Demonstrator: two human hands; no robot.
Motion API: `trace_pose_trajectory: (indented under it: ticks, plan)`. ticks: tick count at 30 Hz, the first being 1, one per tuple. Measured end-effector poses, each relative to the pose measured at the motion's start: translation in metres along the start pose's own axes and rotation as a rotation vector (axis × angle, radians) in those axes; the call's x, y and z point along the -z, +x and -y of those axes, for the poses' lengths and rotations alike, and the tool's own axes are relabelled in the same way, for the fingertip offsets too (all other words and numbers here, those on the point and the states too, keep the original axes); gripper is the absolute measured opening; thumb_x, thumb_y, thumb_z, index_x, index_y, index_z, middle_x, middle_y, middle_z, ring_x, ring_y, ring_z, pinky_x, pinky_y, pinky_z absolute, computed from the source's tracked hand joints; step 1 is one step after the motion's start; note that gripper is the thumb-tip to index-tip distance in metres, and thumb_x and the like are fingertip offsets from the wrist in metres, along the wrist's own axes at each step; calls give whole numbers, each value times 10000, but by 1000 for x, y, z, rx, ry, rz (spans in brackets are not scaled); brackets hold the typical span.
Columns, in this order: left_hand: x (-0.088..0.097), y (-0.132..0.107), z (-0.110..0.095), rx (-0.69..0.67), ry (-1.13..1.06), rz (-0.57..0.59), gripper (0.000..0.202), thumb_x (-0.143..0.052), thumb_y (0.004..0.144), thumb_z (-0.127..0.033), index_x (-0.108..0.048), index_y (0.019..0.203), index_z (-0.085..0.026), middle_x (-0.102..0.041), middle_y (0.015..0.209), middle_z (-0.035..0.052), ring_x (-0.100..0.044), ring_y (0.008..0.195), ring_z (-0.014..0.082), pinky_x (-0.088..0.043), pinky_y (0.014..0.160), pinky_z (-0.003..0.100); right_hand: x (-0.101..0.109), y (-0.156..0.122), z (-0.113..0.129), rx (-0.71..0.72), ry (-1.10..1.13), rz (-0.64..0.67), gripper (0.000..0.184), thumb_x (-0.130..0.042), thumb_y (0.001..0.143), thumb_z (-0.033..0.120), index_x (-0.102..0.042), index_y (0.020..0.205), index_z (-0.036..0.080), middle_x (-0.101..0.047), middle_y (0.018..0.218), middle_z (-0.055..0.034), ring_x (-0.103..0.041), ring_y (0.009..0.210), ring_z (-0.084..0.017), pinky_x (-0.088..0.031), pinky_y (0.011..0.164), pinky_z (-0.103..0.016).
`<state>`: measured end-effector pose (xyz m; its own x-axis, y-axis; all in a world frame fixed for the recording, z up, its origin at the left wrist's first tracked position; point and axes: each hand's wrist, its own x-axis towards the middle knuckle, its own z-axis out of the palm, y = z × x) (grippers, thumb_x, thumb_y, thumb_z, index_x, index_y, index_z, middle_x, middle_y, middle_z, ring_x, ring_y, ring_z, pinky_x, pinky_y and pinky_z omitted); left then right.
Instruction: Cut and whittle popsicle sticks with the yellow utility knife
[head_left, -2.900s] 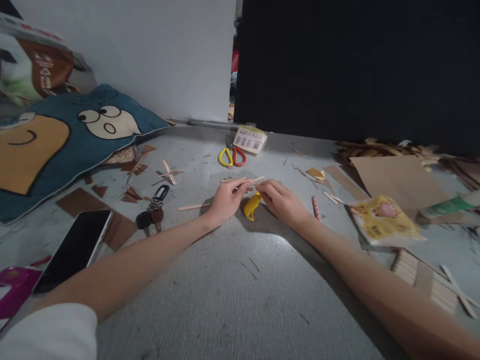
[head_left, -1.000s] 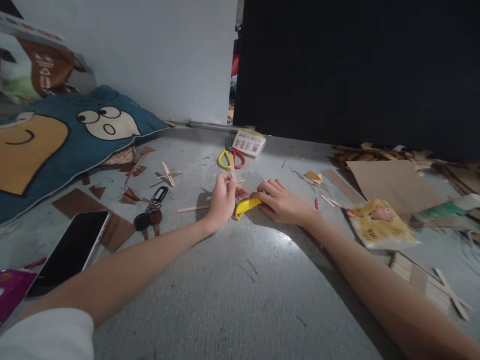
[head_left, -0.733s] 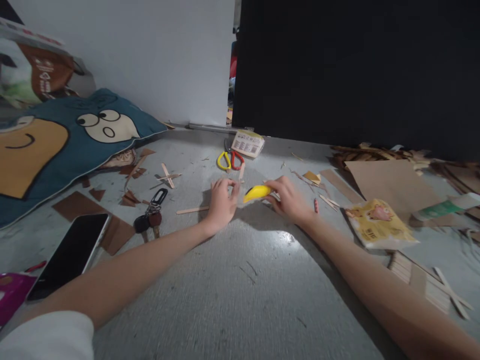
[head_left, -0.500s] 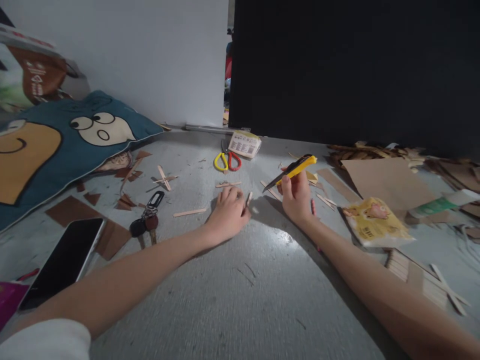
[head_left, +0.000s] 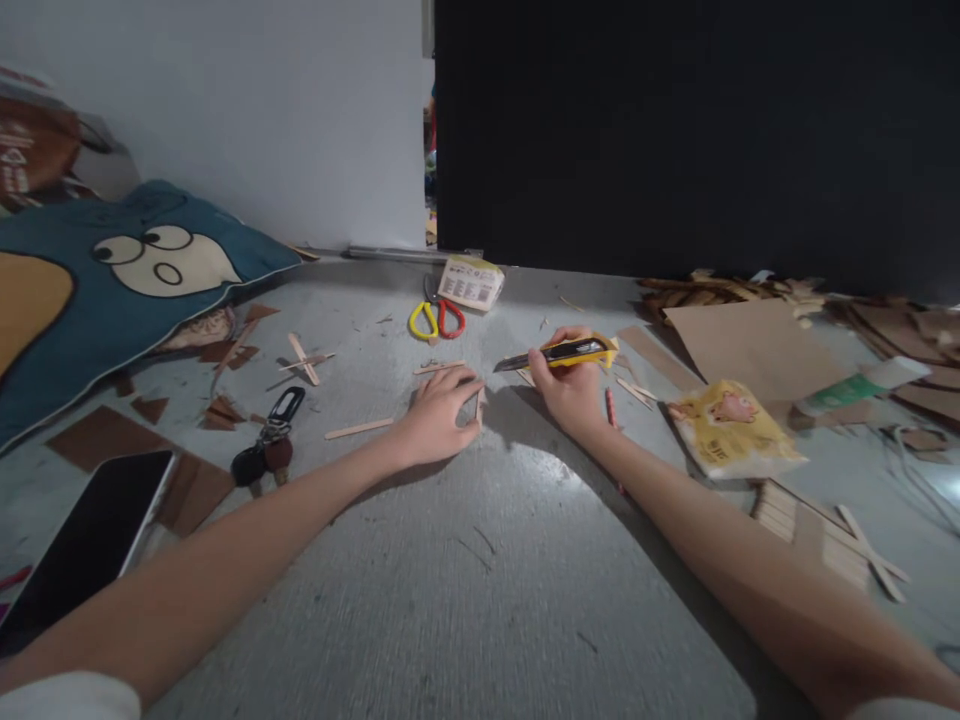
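My right hand (head_left: 574, 395) is closed round a yellow box cutter (head_left: 583, 350), its blade extended and angled left, raised above the grey table. My left hand (head_left: 439, 415) rests low on the table, with thumb and forefinger pinching a short piece of wooden craft stick (head_left: 480, 405) that stands between them. The blade tip is close to this piece but apart from it. One craft stick (head_left: 358, 428) lies left of my left wrist, and another stick (head_left: 439, 367) lies just beyond its fingers. A red striped pen-like rod (head_left: 610, 408) is partly hidden by my right forearm.
Scissors (head_left: 437, 320) lie ahead beside a small printed packet (head_left: 471, 283). Keys (head_left: 262, 455), a phone (head_left: 90, 540), crossed sticks (head_left: 306, 360) and a blue cushion (head_left: 150, 270) are left. Rightward are a yellow packet (head_left: 739, 430), bundled sticks (head_left: 810, 535), cardboard (head_left: 750, 345) and a green-and-white tube (head_left: 862, 388).
The box cutter has swung from a steep tilt to nearly level, its blade closer to the stick piece. My left thumb and forefinger have spread along that piece. The whole view has shifted slightly.
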<state>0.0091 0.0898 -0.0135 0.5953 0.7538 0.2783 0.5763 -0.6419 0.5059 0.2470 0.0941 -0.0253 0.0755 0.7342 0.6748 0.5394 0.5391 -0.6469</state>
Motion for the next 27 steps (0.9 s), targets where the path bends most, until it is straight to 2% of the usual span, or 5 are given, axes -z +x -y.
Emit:
trace_pose_trajectory:
  ticks: [3, 13, 18, 23, 27]
  plan:
    - [1, 0, -1, -29, 31, 14, 476, -666, 886, -237, -677, 1361, -257, -637, 1458, 123, -525, 1432, 355, -413, 1198, 587, 0, 0, 11, -78, 80, -51, 266, -688, 938, 412, -487, 1028, 262, -540, 781, 30, -540, 594, -141, -486, 547, -284]
    - [3, -6, -8, -38, 227, -83, 400, -742, 894, -365, -711, 1256, -199, -618, 1461, 185, -508, 1451, 397, -408, 1211, 601, 4, -1, 28, -286, 311, 184, 445, -595, 975, 650, -646, 1127, 235, -726, 815, -21, -630, 515, -138, -452, 461, -271]
    - [6, -3, -4, -53, 221, -114, 433, -771, 869, -394, -705, 1223, -154, -641, 1411, 208, -556, 1400, 405, -440, 1193, 584, 5, -1, 37, -151, 67, 130, 280, -769, 895, 466, -623, 823, 238, -683, 715, 1, -626, 613, -145, -490, 582, -278]
    - [6, -2, 1, -1, 163, -89, 353, -720, 894, -292, -714, 1234, -199, -622, 1459, 161, -530, 1442, 370, -430, 1210, 569, 2, -7, 40, -95, 127, 342, 288, -620, 1004, 468, -686, 1141, 223, -719, 770, -5, -633, 608, -134, -470, 583, -263]
    - [6, -1, 4, 34, 109, -76, 392, -730, 891, -293, -702, 1278, -229, -587, 1517, 136, -527, 1452, 344, -424, 1224, 557, -1, -9, 39, -72, 85, 342, 274, -614, 1002, 470, -724, 1042, 222, -751, 821, -31, -675, 691, -156, -500, 653, -269]
